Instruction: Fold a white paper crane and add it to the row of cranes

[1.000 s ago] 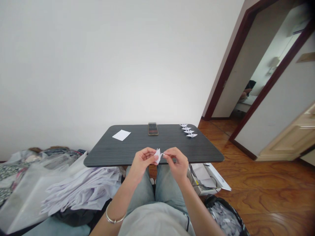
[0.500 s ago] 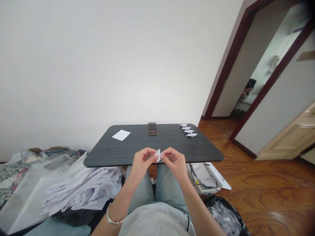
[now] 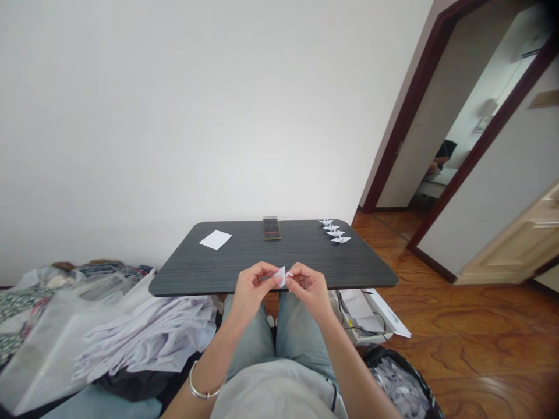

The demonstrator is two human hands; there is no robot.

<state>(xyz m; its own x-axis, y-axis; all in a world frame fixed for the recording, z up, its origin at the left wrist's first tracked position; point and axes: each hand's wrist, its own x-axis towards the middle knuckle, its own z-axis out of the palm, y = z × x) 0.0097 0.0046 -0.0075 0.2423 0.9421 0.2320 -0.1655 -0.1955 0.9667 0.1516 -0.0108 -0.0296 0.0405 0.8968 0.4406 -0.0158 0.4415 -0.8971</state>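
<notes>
A small folded white paper piece (image 3: 282, 276), shaped like a part-folded origami crane, is held over the near edge of the dark table (image 3: 244, 262). My left hand (image 3: 257, 283) pinches its left side between thumb and fingers. On the other side, my right hand (image 3: 308, 285) grips a narrow point of the same paper with thumb and forefinger. Several white paper cranes (image 3: 335, 233) stand in a slanting row at the table's back right. A flat white paper sheet (image 3: 215, 240) lies at the back left.
A phone (image 3: 271, 228) stands propped at the table's back, by the wall. Left of the table lie piled clothes (image 3: 148, 337). A box with papers and cables (image 3: 364, 317) and a black bag of paper scraps (image 3: 402, 384) sit on the right. Through the doorway, part of a person (image 3: 438, 163) shows.
My right hand has shifted slightly left and down, and the narrow paper point in it now sits bent at a slightly different angle. My left hand keeps its pinch.
</notes>
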